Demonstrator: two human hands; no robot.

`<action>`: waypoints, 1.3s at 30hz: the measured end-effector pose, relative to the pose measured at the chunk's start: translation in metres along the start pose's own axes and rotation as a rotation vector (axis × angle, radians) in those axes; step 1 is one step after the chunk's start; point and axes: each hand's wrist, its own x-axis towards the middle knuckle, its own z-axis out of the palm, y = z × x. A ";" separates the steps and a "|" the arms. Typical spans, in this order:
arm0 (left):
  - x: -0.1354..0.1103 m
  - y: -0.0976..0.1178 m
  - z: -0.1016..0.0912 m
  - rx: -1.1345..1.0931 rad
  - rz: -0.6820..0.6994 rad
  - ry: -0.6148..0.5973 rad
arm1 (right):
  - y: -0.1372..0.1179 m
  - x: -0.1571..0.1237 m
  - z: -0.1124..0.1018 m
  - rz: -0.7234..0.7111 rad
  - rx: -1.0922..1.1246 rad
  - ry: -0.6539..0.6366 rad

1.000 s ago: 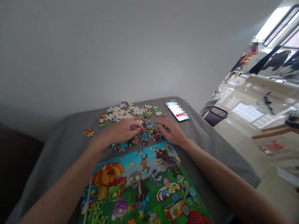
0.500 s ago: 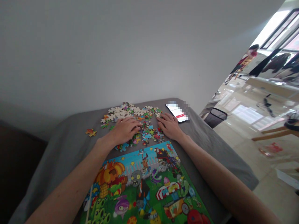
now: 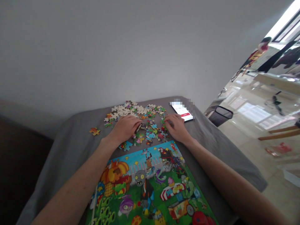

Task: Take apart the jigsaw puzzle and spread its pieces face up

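My left hand (image 3: 126, 127) is curled over the left side of a heap of loose jigsaw pieces, its thumb and fingers closed on a puzzle piece (image 3: 139, 127) seen edge-on. On the heap's right side my right hand (image 3: 177, 127) bends its fingers together, the tips down beside green pieces; what they hold, if anything, is hidden. Colourful puzzle pieces (image 3: 152, 135) lie face up between both hands. Behind them, pale-backed puzzle pieces (image 3: 124, 111) are piled up. Nearer to me is a cartoon picture board (image 3: 150, 187) with zombies and plants, partly under my left forearm.
A phone (image 3: 181, 111) with a lit screen lies past my right hand. One orange puzzle piece (image 3: 95, 131) sits apart at the left. Grey cloth (image 3: 72, 137) covers the table, which meets a wall (image 3: 131, 56). A dark bin (image 3: 219, 116) stands on the floor at right.
The fingers of both hands have curled in more. A piece now shows edge-on at my left fingertips. The whole view has shifted slightly, with the scene moving right.
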 end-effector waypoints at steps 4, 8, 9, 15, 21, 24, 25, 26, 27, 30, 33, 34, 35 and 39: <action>-0.001 -0.006 -0.014 -0.155 -0.119 0.004 | -0.004 -0.002 0.000 -0.019 -0.031 0.007; -0.002 -0.006 -0.020 -0.253 -0.085 -0.118 | -0.004 -0.004 0.000 0.003 -0.069 -0.029; -0.002 -0.006 -0.020 -0.253 -0.065 -0.140 | -0.004 -0.005 0.001 0.009 -0.080 -0.032; -0.009 -0.002 -0.009 -0.194 0.046 -0.107 | -0.001 -0.007 0.002 -0.008 -0.065 -0.014; -0.012 -0.017 -0.006 -0.086 -0.026 -0.006 | -0.001 -0.011 0.001 -0.069 -0.061 -0.014; -0.015 -0.035 -0.008 -0.041 -0.128 0.040 | -0.003 -0.013 0.000 -0.075 -0.054 -0.030; -0.016 -0.041 -0.009 -0.034 -0.161 0.041 | -0.003 -0.013 0.000 -0.071 -0.048 -0.037; -0.018 -0.046 -0.009 -0.032 -0.189 0.037 | -0.004 -0.014 0.000 -0.067 -0.042 -0.044; -0.019 -0.050 -0.009 -0.033 -0.212 0.029 | -0.004 -0.014 0.000 -0.066 -0.037 -0.049; -0.021 -0.054 -0.008 -0.027 -0.243 0.017 | -0.005 -0.013 -0.001 -0.061 -0.026 -0.052; -0.020 -0.049 -0.005 -0.012 -0.236 0.002 | -0.007 -0.010 -0.003 -0.034 -0.011 -0.065; -0.019 -0.047 -0.005 -0.010 -0.235 -0.010 | -0.007 -0.009 -0.004 -0.022 -0.003 -0.071; -0.018 -0.045 -0.005 -0.009 -0.239 -0.023 | -0.007 -0.009 -0.004 -0.011 0.006 -0.075; -0.015 -0.040 -0.008 -0.020 -0.254 -0.058 | -0.008 -0.009 -0.007 0.022 0.043 -0.068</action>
